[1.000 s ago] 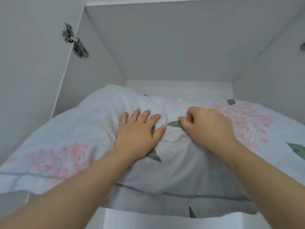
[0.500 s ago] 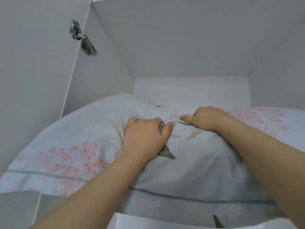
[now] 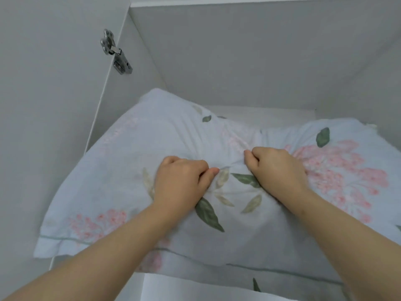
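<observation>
- Head view: your left hand (image 3: 180, 185) and right hand (image 3: 280, 170) both have their fingers clenched into the floral pillow (image 3: 121, 170), bunching its middle.
- The pillow lies mostly inside the cupboard (image 3: 238, 61); its near edge hangs out of the opening, so I judge some pushing remains.
- Plain white walls surround it, with a metal hinge (image 3: 117, 54) at the left.

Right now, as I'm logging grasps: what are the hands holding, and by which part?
The pillow: the left hand and the right hand each clutch a bunch of its cover near the middle of the top.
</observation>
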A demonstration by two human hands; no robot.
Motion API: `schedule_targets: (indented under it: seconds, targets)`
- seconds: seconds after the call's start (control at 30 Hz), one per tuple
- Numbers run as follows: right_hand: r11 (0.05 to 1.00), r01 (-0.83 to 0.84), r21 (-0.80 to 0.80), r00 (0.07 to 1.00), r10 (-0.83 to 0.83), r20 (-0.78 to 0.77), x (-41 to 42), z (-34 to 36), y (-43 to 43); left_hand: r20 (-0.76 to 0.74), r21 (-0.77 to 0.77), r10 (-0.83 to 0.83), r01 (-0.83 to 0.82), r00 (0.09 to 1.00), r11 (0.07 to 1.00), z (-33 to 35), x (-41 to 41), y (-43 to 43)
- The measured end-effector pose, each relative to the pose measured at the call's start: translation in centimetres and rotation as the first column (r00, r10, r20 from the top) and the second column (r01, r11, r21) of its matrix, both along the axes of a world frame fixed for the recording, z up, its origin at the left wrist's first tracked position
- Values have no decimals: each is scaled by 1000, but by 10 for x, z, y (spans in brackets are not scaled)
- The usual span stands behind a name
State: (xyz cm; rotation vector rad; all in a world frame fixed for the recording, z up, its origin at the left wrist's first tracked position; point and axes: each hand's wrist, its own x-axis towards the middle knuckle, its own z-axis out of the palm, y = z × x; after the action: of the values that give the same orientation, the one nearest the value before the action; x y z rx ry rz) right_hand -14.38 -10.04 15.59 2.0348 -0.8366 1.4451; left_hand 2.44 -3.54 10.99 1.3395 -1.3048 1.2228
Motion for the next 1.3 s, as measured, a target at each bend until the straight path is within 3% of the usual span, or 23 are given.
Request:
schedule_targets:
  seconds: [0.1,0.17,0.3,0.43,0.5,0.57,0.67,0.8,0.97,1.1,1.3]
  targets:
    - [997,25,-79,1000,-26,-16,-5,-3,19,118,-144,113,-95,987,985,13,-3,16]
    - [989,47,-139,998,-51,-22,-5,-8,24,160,-106,191,-176,969,979,19,-3,17]
    - [891,133,-435,991,-127,44,-8,-26,21,190,-54,278,-273,942,961,27,3,12]
    - [844,195,-500,980,-181,78,-9,-21,18,243,-75,317,-308,917,948,21,7,1]
    - [855,240,-460,971,-209,117,-7,-3,26,265,-150,329,-298,906,943,18,13,-10]
    - [918,249,-308,968,-222,119,-6,25,32,285,-250,285,-216,915,944,16,20,-22]
    - [944,329,-23,944,-329,16,-7,56,25,267,-344,185,-85,946,935,12,26,-31]
    - [915,369,161,923,-342,-174,-1,55,4,222,-425,125,-19,967,905,8,29,-32]
    - [906,389,168,912,-353,-209,10,40,-1,230,-435,30,75,973,897,-6,35,-33]
    - [936,291,198,954,-269,-130,13,28,15,231,-457,-15,122,973,881,-20,36,-32]
    - [987,163,8,986,-163,26,0,0,59,159,-438,-75,139,984,888,-46,17,-9]
